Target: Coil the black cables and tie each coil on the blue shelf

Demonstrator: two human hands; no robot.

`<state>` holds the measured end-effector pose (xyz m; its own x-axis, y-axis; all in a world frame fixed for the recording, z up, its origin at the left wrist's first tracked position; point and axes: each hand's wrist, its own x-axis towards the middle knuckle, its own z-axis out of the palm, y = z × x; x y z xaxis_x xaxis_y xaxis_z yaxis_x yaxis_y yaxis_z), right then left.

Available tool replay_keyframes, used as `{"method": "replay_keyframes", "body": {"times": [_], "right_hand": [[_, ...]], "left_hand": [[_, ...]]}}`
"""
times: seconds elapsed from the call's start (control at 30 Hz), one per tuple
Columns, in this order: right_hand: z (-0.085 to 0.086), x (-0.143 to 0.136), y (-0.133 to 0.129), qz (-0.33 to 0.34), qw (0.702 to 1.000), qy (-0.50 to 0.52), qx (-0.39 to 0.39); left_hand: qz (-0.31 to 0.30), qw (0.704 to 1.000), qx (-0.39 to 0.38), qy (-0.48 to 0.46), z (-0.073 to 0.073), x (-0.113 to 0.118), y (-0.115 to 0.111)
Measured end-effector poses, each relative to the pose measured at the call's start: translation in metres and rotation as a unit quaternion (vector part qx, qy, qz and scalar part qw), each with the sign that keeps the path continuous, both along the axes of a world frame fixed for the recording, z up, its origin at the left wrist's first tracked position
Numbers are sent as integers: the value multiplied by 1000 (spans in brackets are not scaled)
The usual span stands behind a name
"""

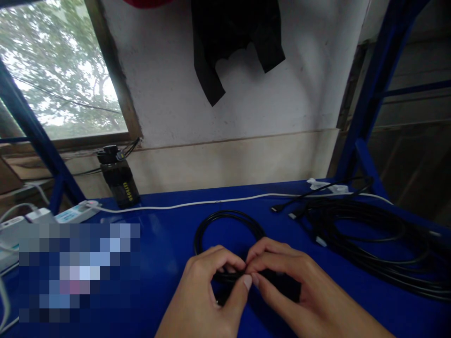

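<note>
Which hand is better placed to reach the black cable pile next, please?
Probably the right hand: it is nearer the cable pile. The left hand is farther; both are at the smaller coil.

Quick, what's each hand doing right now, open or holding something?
Left hand: closed, pinching the round coil of black rubbery-looking cable.
Right hand: closed, fingertips pinched at the coil; what's between them is hidden.

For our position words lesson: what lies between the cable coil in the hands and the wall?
The head view shows a white cord crossing the blue table between the held coil and the wall.
</note>
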<state>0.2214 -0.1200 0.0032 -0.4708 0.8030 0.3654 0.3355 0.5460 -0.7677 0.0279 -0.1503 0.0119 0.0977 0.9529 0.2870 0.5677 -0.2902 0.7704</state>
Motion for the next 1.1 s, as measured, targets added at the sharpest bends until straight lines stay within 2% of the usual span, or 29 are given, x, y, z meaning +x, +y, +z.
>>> {"method": "replay_keyframes", "body": {"times": [0.33, 0.6, 0.87, 1.1], "right_hand": [[0, -1, -1, -3, 1000, 14, 21], [-4, -1, 0, -24, 999, -7, 30], [2, -2, 2, -54, 996, -51, -41], [4, -2, 1, -40, 998, -33, -46]], "left_hand": [[-19, 999, -32, -5, -5, -3, 5], [-55, 998, -5, -29, -6, -3, 9], [-59, 998, -9, -20, -5, -6, 9], [-61, 998, -19, -20, -3, -4, 8]]}}
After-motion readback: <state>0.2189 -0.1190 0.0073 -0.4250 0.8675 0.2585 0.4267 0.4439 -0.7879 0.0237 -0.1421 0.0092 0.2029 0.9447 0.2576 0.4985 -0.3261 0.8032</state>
